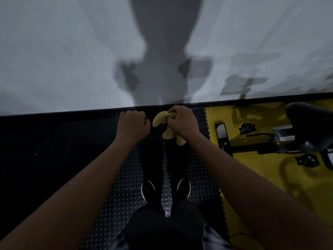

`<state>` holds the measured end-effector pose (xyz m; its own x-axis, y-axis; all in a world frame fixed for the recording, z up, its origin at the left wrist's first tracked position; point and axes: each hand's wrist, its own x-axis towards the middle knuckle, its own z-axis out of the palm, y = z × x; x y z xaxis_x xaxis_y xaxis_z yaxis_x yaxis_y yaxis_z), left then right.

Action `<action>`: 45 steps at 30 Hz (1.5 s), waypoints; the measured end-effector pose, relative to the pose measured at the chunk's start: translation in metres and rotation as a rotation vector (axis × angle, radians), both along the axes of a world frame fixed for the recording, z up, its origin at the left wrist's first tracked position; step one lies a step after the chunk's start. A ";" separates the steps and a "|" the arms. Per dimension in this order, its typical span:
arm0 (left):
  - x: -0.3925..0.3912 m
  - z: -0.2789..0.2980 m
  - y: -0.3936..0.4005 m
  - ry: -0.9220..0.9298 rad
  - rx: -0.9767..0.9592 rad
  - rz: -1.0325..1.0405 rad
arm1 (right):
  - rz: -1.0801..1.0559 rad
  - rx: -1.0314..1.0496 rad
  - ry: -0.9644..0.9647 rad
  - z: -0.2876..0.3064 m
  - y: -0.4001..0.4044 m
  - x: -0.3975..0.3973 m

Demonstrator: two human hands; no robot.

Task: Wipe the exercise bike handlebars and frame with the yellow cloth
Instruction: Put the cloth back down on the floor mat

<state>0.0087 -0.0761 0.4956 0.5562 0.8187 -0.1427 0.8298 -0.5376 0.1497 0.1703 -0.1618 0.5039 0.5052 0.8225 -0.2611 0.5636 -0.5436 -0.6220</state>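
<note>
Cloth (167, 127), yellow and bunched, sat clenched in the right hand (182, 121) at frame centre, while the left hand (134, 123) beside it was curled on nothing, and the bike (270, 141) stood well apart at the right edge, with open floor (252, 168) between.

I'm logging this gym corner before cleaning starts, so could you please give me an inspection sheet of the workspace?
Surface: black studded floor mat underfoot; yellow mat at right.
Job's things: yellow cloth bunched in the right hand; exercise bike on the yellow mat, untouched, saddle visible.
Clutter: nothing seen.
Grippers: right hand grips the cloth; left hand fisted, holding nothing.
Cables: thin yellow cord on the yellow mat, bottom right.
Surroundings: pale wall with the person's shadow; dim light.
</note>
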 end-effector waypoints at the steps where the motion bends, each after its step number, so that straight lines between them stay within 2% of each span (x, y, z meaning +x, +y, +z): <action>1: 0.001 0.000 -0.001 0.002 -0.003 -0.004 | 0.001 -0.001 0.000 0.000 -0.001 0.000; 10: 0.001 -0.010 -0.004 0.019 -0.004 -0.034 | -0.001 -0.012 0.013 -0.009 -0.004 -0.004; 14: 0.001 -0.038 -0.006 0.047 -0.028 -0.036 | -0.021 -0.051 -0.015 -0.032 -0.002 -0.005; 17: 0.004 -0.078 -0.009 0.077 -0.043 -0.038 | -0.028 -0.117 -0.072 -0.071 -0.001 -0.006; 21: 0.010 -0.164 -0.013 0.115 -0.090 -0.029 | -0.056 -0.176 -0.108 -0.154 -0.005 -0.003; 26: 0.007 -0.290 -0.018 0.105 -0.178 0.001 | -0.095 -0.216 0.033 -0.282 -0.018 0.007; 37: 0.010 -0.564 -0.009 0.219 -0.260 -0.011 | -0.031 -0.313 0.037 -0.561 -0.020 0.027; 41: 0.018 -0.638 -0.003 0.216 -0.286 -0.004 | -0.036 -0.339 0.038 -0.640 -0.015 0.030; 45: 0.026 -0.682 0.002 0.187 -0.277 0.000 | -0.034 -0.347 0.039 -0.690 -0.009 0.036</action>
